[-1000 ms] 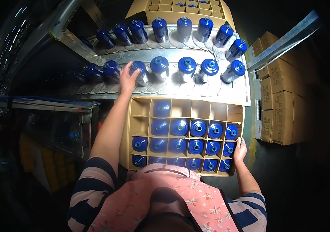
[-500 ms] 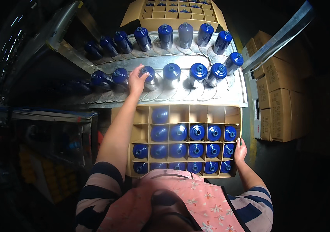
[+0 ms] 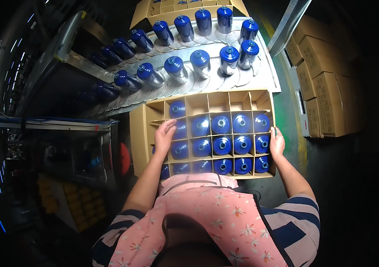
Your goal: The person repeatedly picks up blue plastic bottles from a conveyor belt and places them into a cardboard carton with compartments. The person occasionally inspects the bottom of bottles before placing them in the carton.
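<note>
In front of me is an open cardboard carton [image 3: 137, 147] with dividers, holding several blue bottles [image 3: 222, 124] seen from above by their necks. My left hand [image 3: 165, 135] is over the carton's left columns, its fingers loosely bent and apart beside a blue bottle [image 3: 180, 130] in the second row from the back. What lies under the palm is hidden. My right hand [image 3: 277, 141] grips the carton's right edge, with a small green bit by the fingers. Most back-row compartments hold nothing; one bottle [image 3: 177, 108] stands there at the left.
Beyond the carton, more bottles [image 3: 228, 60] stand upright in two curved rows on a metal conveyor [image 3: 260, 80]. Another divided carton [image 3: 140, 15] sits behind it. Closed cardboard boxes [image 3: 329, 98] are stacked at right. A metal post [image 3: 287, 26] rises at the back right; dark machine framing [image 3: 91, 66] stands left.
My left hand has left the conveyor bottle it was touching and come back over the carton. My right hand stays on the carton's edge. The view has shifted, and the bottle rows sit differently.
</note>
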`<action>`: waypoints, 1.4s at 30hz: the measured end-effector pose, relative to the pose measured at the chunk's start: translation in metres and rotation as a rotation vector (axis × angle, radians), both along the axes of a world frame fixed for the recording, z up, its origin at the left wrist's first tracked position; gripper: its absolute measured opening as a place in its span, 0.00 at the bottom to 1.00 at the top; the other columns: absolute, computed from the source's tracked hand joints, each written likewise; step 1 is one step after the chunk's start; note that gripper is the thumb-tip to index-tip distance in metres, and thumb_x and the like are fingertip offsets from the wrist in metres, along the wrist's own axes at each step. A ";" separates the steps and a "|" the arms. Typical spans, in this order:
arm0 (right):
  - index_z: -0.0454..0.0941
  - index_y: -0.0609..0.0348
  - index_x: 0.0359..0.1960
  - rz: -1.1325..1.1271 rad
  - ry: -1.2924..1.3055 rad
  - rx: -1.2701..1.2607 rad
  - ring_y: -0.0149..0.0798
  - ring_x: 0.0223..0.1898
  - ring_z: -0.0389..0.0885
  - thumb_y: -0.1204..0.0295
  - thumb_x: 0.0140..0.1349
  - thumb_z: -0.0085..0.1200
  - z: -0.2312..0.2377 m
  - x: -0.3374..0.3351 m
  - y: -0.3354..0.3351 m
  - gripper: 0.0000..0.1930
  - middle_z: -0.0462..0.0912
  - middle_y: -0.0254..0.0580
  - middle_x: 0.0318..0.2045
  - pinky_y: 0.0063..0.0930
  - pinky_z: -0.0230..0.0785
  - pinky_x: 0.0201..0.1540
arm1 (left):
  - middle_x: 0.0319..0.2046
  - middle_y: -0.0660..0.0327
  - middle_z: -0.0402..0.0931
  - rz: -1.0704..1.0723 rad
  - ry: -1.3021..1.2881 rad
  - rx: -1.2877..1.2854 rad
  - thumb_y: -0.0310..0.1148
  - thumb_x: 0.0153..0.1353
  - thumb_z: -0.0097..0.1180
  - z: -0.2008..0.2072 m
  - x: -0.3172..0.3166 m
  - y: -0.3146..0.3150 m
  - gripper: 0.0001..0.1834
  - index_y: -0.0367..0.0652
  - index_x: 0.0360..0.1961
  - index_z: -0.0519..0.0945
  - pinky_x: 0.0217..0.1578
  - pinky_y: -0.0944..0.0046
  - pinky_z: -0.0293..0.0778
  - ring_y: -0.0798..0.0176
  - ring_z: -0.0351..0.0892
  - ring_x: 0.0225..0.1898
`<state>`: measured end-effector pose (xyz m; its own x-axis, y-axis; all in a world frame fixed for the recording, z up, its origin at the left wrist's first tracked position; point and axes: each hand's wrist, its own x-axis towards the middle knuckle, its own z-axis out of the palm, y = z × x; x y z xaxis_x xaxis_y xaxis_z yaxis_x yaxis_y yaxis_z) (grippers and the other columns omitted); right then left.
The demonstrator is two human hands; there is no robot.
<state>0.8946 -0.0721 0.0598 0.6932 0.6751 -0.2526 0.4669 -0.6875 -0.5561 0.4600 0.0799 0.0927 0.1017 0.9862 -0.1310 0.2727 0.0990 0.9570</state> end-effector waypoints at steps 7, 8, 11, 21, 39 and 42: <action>0.77 0.60 0.54 0.011 0.011 0.000 0.54 0.53 0.77 0.53 0.70 0.44 0.010 -0.003 0.006 0.24 0.79 0.54 0.52 0.39 0.66 0.57 | 0.48 0.50 0.77 -0.035 0.381 0.113 0.28 0.55 0.64 -0.006 0.009 0.076 0.25 0.47 0.57 0.77 0.56 0.59 0.71 0.55 0.77 0.54; 0.77 0.60 0.54 0.007 -0.003 0.025 0.54 0.53 0.77 0.53 0.69 0.44 0.012 -0.005 0.006 0.24 0.79 0.54 0.51 0.40 0.67 0.57 | 0.47 0.51 0.78 -0.115 0.540 0.108 0.30 0.54 0.65 -0.006 0.011 0.083 0.26 0.50 0.56 0.77 0.56 0.58 0.70 0.54 0.77 0.52; 0.77 0.57 0.54 0.006 0.009 0.011 0.55 0.52 0.77 0.53 0.69 0.44 0.019 -0.007 0.008 0.23 0.80 0.52 0.50 0.41 0.67 0.56 | 0.45 0.53 0.80 -0.214 0.703 0.171 0.35 0.52 0.66 -0.005 0.010 0.091 0.25 0.54 0.54 0.79 0.56 0.56 0.66 0.52 0.76 0.50; 0.76 0.59 0.54 0.027 0.000 0.026 0.55 0.53 0.76 0.53 0.69 0.45 0.023 -0.011 0.018 0.23 0.79 0.53 0.50 0.41 0.66 0.57 | 0.59 0.51 0.72 -0.042 0.273 0.147 0.24 0.51 0.64 0.021 -0.010 0.091 0.19 0.43 0.46 0.82 0.63 0.61 0.63 0.55 0.71 0.60; 0.78 0.59 0.51 -0.001 0.027 0.034 0.53 0.47 0.80 0.53 0.70 0.44 0.020 0.009 -0.004 0.22 0.82 0.52 0.44 0.39 0.69 0.51 | 0.52 0.55 0.76 0.446 -1.145 -0.028 0.45 0.73 0.41 0.095 -0.024 0.056 0.20 0.39 0.51 0.74 0.58 0.51 0.69 0.54 0.74 0.54; 0.78 0.59 0.51 0.010 0.007 0.091 0.53 0.48 0.80 0.53 0.70 0.44 0.020 0.009 -0.004 0.22 0.82 0.54 0.44 0.39 0.68 0.52 | 0.55 0.55 0.75 0.368 -1.142 0.038 0.43 0.73 0.41 0.095 -0.016 0.055 0.19 0.39 0.51 0.73 0.59 0.52 0.68 0.55 0.73 0.56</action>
